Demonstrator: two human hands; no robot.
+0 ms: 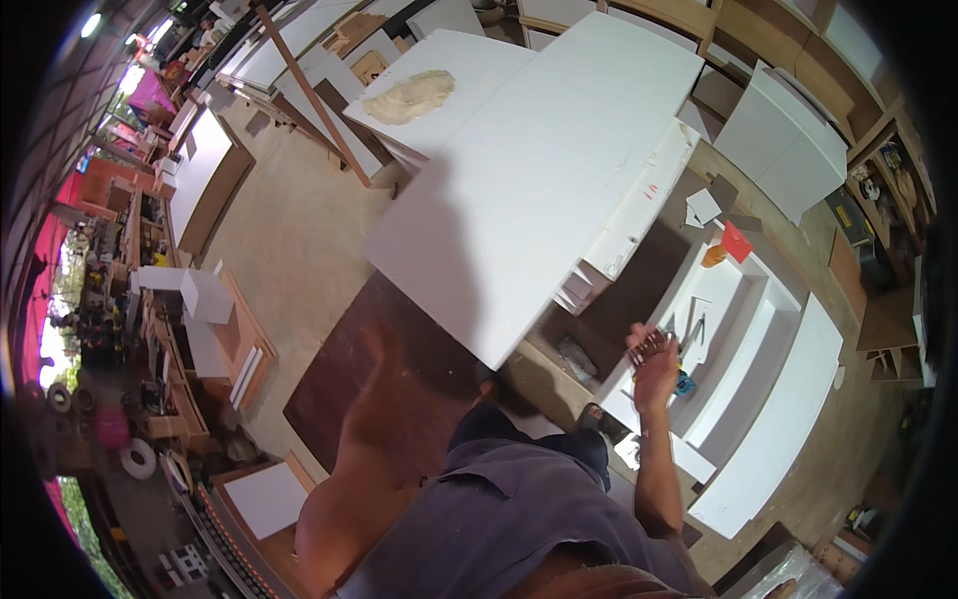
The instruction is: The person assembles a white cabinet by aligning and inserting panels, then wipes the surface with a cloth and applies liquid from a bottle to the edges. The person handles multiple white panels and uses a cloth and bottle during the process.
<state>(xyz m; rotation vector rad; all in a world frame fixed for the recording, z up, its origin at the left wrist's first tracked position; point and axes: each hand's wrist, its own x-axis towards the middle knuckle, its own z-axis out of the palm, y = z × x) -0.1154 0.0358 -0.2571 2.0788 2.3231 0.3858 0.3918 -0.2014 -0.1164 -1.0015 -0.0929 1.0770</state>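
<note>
My right hand (654, 377) is over the near end of a long white open cabinet frame (733, 339). Its fingers are closed around a small ridged, dark-and-light thing (651, 345) whose kind I cannot make out. Right beside that hand lie a teal-and-yellow tool (685, 382) and pliers (701, 329) with their handles spread. My left hand (377, 337) hangs low over a dark brown board (334, 374), smeared by motion and dim, so its fingers do not show. A large white panel (559, 170) lies in front of me, my shadow across it.
A tan, irregular patch or sheet (409, 97) lies on the far white board. Red sandpaper-like sheet (736, 242) and an orange piece (714, 257) rest on the cabinet frame. A brown upright post (311, 95) leans at the far left. White cabinet parts (783, 140) stand at the right.
</note>
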